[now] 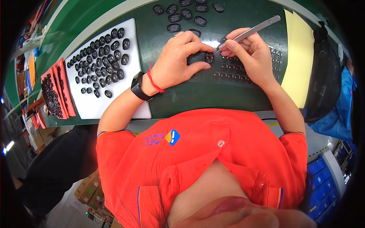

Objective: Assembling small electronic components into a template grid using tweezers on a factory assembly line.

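My left hand (178,62) is closed on a small black oval housing (207,60) at the table's middle, its index finger and thumb at two sides of the piece. A bit of red shows inside the housing. In my right hand (251,53), grey metal tweezers (255,29) slant down to the left, pinched between thumb and fingers. Their tips reach the housing; whether they grip anything there is too small to tell. Beside and beneath my right hand lie rows of tiny metallic parts (231,72) on a dark sheet.
Left of my arm, a white foam board (131,79) carries many black oval pieces in rows. Beyond it, red foam strips (67,89) hold small dark parts. Several loose black housings (186,14) lie at the table's far side. Yellow sheets (296,57) and a black bag (323,76) flank the right.
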`<action>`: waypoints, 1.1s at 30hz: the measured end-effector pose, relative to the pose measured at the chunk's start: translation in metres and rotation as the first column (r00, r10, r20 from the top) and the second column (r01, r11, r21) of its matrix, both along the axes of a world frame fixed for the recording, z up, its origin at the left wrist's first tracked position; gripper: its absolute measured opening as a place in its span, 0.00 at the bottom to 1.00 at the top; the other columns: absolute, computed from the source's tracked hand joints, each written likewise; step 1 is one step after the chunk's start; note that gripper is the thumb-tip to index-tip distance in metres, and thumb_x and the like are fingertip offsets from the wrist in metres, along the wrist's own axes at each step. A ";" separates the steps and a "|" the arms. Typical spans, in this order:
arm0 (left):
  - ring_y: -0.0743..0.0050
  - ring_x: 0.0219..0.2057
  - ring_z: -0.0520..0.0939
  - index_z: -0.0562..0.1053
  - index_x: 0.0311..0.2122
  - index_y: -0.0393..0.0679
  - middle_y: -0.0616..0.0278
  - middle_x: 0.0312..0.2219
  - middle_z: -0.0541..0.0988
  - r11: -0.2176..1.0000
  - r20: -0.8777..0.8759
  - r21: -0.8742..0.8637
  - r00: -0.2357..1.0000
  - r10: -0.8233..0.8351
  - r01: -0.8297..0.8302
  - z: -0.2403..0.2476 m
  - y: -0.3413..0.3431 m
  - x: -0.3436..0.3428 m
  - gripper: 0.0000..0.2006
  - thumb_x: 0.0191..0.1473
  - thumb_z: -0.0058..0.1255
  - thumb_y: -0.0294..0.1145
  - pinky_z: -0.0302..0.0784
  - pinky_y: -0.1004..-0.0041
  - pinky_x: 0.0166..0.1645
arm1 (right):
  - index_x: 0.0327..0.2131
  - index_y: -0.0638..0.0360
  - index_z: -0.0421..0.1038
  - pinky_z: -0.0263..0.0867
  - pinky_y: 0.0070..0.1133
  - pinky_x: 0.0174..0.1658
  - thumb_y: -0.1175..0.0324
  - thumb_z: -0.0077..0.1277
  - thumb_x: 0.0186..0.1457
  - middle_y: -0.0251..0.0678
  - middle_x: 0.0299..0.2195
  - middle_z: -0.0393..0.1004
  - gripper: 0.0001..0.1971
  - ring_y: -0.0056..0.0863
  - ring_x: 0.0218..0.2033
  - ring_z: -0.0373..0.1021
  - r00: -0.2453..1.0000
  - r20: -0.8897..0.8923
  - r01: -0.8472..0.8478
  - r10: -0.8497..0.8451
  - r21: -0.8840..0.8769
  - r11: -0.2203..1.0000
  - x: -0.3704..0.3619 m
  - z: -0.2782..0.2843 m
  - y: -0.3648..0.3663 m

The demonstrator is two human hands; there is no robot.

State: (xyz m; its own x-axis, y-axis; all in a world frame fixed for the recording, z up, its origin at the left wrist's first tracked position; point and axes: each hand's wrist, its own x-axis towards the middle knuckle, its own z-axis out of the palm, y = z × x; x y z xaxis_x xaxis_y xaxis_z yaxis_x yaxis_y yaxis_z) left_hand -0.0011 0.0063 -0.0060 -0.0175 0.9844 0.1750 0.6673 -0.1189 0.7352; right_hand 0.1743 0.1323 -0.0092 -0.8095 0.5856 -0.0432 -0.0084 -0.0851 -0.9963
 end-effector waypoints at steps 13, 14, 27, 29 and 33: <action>0.64 0.33 0.71 0.76 0.35 0.47 0.64 0.26 0.69 1.000 0.027 -0.012 0.999 0.023 -0.022 0.000 -0.001 0.001 0.17 0.34 0.62 0.30 0.66 0.70 0.40 | 0.39 0.66 0.63 0.69 0.15 0.36 0.74 0.46 0.56 0.37 0.30 0.73 0.08 0.21 0.32 0.73 1.000 0.022 0.010 -0.011 0.039 0.999 0.000 -0.001 -0.002; 0.64 0.33 0.71 0.76 0.35 0.47 0.64 0.26 0.69 1.000 0.023 -0.016 0.999 0.023 -0.023 0.000 -0.001 0.001 0.17 0.34 0.62 0.30 0.66 0.70 0.40 | 0.39 0.66 0.63 0.69 0.15 0.36 0.74 0.46 0.56 0.37 0.30 0.73 0.08 0.21 0.32 0.73 1.000 0.024 0.004 -0.005 0.052 0.999 0.001 -0.001 -0.002; 0.64 0.32 0.71 0.75 0.35 0.46 0.64 0.26 0.69 1.000 0.008 -0.002 1.000 0.012 -0.012 0.000 0.002 0.001 0.17 0.34 0.62 0.30 0.66 0.70 0.40 | 0.39 0.65 0.64 0.69 0.15 0.38 0.76 0.46 0.55 0.37 0.31 0.73 0.08 0.22 0.34 0.73 0.997 0.074 -0.024 0.010 0.193 0.981 0.004 0.000 -0.003; 0.64 0.32 0.71 0.75 0.34 0.46 0.64 0.27 0.70 0.999 0.044 -0.031 0.998 0.041 -0.039 0.002 0.002 0.002 0.15 0.34 0.62 0.29 0.66 0.70 0.39 | 0.38 0.65 0.64 0.69 0.15 0.38 0.76 0.46 0.55 0.37 0.31 0.73 0.07 0.22 0.34 0.73 0.996 0.090 -0.037 0.013 0.268 0.963 0.005 -0.001 -0.003; 0.66 0.33 0.72 0.74 0.32 0.47 0.65 0.28 0.71 0.999 0.029 0.052 1.000 0.011 -0.013 0.001 0.003 0.000 0.13 0.35 0.61 0.29 0.66 0.70 0.39 | 0.37 0.66 0.65 0.69 0.16 0.39 0.76 0.47 0.55 0.37 0.32 0.73 0.06 0.23 0.33 0.73 0.995 0.098 -0.074 0.036 0.418 0.905 0.008 0.002 -0.004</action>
State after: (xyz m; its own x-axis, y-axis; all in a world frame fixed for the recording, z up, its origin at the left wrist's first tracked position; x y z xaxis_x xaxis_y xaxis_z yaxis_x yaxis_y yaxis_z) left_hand -0.0010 0.0094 -0.0046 -0.0349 0.9737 0.2250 0.6474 -0.1495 0.7474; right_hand 0.1819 0.1286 -0.0074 -0.8453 0.5191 0.1266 0.0713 0.3444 -0.9361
